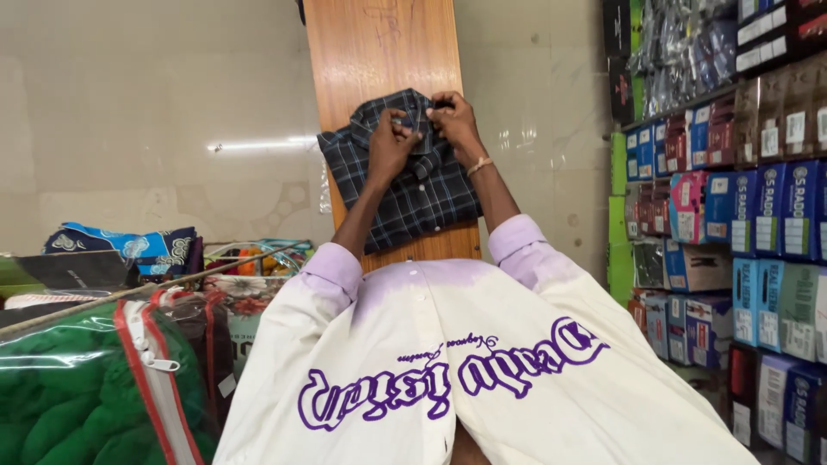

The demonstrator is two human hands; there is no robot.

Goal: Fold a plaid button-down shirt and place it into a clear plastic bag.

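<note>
Shirt [413, 185], soft, light plaid, lies folded on a board [379, 43]; left hand [392, 146] and right hand [454, 125] pinch its collar, likely the best hold

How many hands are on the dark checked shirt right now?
2. The left hand presses the dark checked shirt near its collar, and the right hand pinches the collar beside it, on the wooden board. No others show.
</note>
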